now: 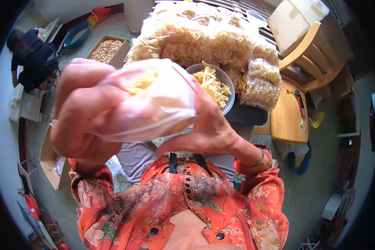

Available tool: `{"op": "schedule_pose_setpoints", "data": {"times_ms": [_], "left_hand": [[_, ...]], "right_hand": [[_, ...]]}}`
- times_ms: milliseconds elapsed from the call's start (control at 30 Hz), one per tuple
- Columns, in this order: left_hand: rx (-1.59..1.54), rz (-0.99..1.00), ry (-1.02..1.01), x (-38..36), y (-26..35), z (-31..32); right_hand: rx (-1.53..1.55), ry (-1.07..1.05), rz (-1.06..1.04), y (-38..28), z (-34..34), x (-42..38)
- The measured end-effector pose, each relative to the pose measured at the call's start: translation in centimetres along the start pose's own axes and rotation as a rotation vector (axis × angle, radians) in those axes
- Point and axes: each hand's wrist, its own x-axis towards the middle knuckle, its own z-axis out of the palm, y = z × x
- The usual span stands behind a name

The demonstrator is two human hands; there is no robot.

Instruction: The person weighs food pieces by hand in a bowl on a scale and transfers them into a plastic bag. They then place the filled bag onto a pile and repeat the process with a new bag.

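Note:
A clear zip bag (pixel 171 93) with a red seal line is held up close in front of me, with some pale yellow pieces inside. My left hand (pixel 83 110) is closed on its left side; part of the fingers shows blurred through the plastic. My right hand (pixel 210 129) grips the bag's right side, its thumb below and its fingers hidden behind the bag. Just beyond, a round plastic bowl (pixel 229 83) holds dried yellow strips (pixel 212 85). The bag partly covers the bowl.
Filled clear bags (pixel 196 41) are stacked behind the bowl. At right stand a wooden chair (pixel 283 121) with small tools on its seat and a large carton (pixel 293 25). An open box of brownish pieces (pixel 108 50) sits at left. Another person (pixel 35 58) sits farther left.

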Motion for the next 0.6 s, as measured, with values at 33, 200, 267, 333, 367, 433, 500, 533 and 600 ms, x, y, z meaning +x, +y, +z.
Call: {"op": "schedule_pose_setpoints", "data": {"times_ms": [33, 200, 267, 333, 367, 433, 500, 533, 600], "left_hand": [[-0.014, 0.003, 0.021, -0.1, -0.7, 0.0], [0.057, -0.268, 0.072, 0.1, -1.6, -0.5], [0.141, -0.342, -0.016, 0.9, -1.2, -0.6], [0.292, -0.388, -0.114, 2.9, -0.3, -1.3], [0.299, -0.399, -0.211, 3.7, -0.2, -1.6], [0.433, -0.248, -0.395, 5.1, -1.2, -2.8], [0.415, -0.222, -0.472, 5.9, -2.3, -3.0], [0.396, -0.201, -0.546, 6.5, -2.7, -2.8], [0.298, -0.168, -0.62, 7.6, -3.3, -2.1]], "right_hand": [[0.0, 0.016, 0.015, 0.1, 0.3, 0.5], [0.061, 0.157, 0.017, 1.9, 2.0, 2.6], [0.037, 0.156, 0.082, 1.8, 1.3, 2.9], [-0.078, 0.203, -0.046, 2.5, 0.9, 3.6], [-0.043, 0.198, -0.009, 2.5, 0.7, 3.9], [-0.09, 0.211, -0.011, 3.1, 0.3, 4.5], [-0.123, 0.184, 0.063, 3.1, -0.4, 4.9], [-0.12, 0.187, 0.062, 3.2, -0.7, 5.2], [-0.208, 0.231, 0.019, 3.4, -1.4, 5.9]]}}
